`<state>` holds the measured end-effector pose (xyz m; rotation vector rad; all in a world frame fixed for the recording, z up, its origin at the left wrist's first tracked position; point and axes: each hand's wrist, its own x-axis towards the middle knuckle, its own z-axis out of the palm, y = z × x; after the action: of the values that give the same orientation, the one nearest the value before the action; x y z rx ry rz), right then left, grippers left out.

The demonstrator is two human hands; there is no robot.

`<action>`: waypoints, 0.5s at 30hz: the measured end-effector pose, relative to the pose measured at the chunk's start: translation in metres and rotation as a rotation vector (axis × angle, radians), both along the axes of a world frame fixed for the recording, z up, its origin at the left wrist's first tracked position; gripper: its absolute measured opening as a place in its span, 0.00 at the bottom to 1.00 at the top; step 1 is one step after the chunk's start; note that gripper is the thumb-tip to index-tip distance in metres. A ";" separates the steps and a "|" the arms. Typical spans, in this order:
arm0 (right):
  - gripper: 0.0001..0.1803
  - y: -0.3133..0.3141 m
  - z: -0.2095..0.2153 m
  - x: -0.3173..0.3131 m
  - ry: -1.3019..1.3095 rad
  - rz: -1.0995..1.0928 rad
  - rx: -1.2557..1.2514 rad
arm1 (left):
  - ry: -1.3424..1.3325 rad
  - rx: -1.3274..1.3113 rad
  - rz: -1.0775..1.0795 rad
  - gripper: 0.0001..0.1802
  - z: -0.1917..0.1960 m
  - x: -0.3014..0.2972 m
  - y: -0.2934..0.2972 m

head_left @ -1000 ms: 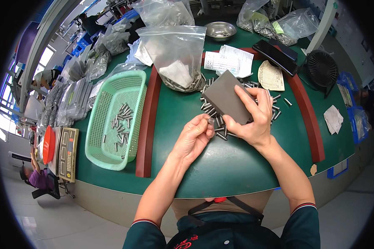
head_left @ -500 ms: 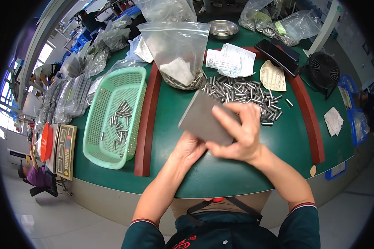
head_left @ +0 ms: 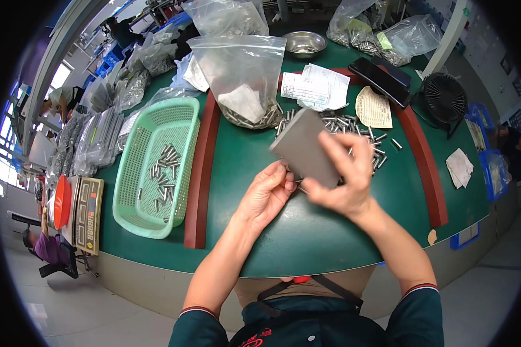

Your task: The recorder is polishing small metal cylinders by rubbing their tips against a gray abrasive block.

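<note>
Gray block (head_left: 307, 144), long axis up-left

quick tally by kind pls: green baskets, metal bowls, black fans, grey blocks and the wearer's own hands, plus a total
Green basket: 1
Metal bowl: 1
Black fan: 1
Grey block: 1
Wearer's hands, left hand and right hand: 2
Total: 6
</note>
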<state>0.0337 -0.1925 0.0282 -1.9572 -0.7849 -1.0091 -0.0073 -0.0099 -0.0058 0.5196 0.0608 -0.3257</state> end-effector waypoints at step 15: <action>0.38 0.013 0.005 -0.011 -0.095 0.093 -0.157 | 0.106 0.088 0.068 0.22 0.008 -0.007 -0.004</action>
<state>0.0231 -0.1793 0.0333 -1.9950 -1.0263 -1.0168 -0.0147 -0.0138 0.0025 0.5862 0.1961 -0.2850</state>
